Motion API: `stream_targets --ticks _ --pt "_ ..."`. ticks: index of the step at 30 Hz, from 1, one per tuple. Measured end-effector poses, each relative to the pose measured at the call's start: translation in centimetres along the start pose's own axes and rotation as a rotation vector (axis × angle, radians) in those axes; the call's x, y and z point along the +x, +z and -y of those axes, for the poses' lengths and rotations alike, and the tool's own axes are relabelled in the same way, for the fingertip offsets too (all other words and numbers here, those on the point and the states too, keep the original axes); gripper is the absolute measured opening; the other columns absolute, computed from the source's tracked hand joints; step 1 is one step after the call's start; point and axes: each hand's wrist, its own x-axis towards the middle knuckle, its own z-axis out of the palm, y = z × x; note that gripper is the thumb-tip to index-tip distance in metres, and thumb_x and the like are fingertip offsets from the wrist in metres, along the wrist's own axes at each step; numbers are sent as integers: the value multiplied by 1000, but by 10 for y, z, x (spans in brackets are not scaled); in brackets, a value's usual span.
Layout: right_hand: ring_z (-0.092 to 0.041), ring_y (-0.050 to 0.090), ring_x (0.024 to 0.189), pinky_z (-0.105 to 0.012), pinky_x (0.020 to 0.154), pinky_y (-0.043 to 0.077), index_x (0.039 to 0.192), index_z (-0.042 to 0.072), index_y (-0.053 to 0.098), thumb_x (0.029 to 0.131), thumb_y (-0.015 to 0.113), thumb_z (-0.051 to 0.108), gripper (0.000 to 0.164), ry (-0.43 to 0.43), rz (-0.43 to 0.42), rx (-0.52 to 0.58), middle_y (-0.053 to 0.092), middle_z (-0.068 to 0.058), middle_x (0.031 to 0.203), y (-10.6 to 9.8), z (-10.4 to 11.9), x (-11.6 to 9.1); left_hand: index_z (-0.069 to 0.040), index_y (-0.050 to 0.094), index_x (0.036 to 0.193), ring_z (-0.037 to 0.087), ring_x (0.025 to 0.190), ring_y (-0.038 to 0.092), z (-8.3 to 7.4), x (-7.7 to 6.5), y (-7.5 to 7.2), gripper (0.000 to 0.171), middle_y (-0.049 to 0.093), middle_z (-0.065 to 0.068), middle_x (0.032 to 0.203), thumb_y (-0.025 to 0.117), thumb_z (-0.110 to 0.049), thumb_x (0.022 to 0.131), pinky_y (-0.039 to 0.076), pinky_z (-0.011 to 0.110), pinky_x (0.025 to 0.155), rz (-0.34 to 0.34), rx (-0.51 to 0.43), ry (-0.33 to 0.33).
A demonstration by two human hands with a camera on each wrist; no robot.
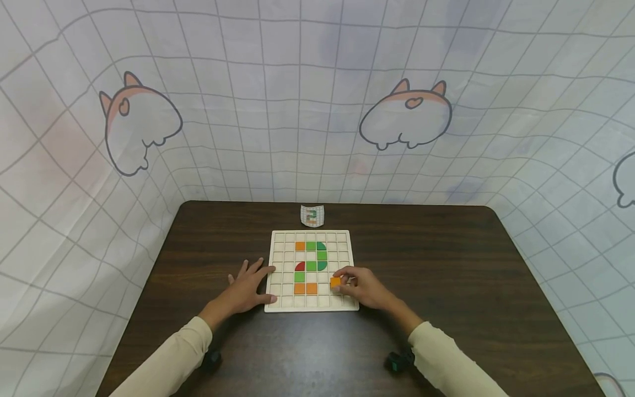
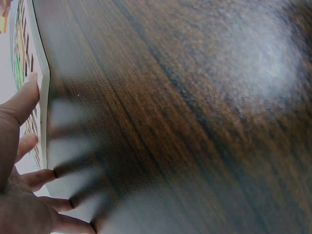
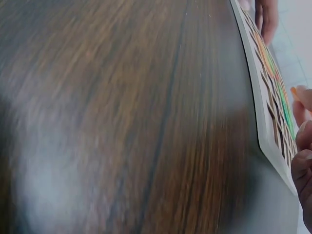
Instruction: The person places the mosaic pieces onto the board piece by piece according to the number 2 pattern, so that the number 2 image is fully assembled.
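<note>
A cream grid board (image 1: 286,302) lies on the dark wooden table, holding several orange and green square tiles, green rounded-corner tiles (image 1: 321,246) and a red rounded-corner tile (image 1: 300,267). My right hand (image 1: 368,288) pinches an orange square tile (image 1: 335,282) between thumb and finger, over the lower right part of the board. In the right wrist view, just an edge of that orange tile (image 3: 293,91) shows beside the fingers. At the board's left edge, my left hand (image 1: 243,291) rests with fingers spread, its thumb and a finger touching the rim.
Behind the board sits a small paper card (image 1: 312,216) printed with a coloured grid pattern. Dark wooden table (image 1: 446,259) extends to both sides. White gridded fabric (image 1: 317,110) with cartoon drawings hangs around the back and sides. Small dark objects (image 1: 398,361) show by each forearm.
</note>
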Motion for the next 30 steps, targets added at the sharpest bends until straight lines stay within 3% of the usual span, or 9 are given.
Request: stream_targets --ticks 8,21,30 --pt "-1 44 58 -16 55 37 115 7 71 93 73 15 25 -2 17 -17 62 0 88 12 4 6 -20 44 152 56 149 9 1 0 1 81 23 20 165 78 -47 84 12 87 101 -4 5 4" --pt "-3 49 65 -18 60 44 111 4 71 91 75 14 22 -80 5 -103 63 3 83 27 6 12 -19 44 152 56 150 10 1 -1 1 80 23 20 165 78 -47 85 12 86 101 -8 3 15" --pt "-5 51 71 -21 69 46 108 8 73 89 78 16 21 -65 -21 -195 61 7 81 31 7 14 -20 44 152 56 150 10 2 -1 2 79 22 19 165 77 -47 85 12 86 101 -9 3 15"
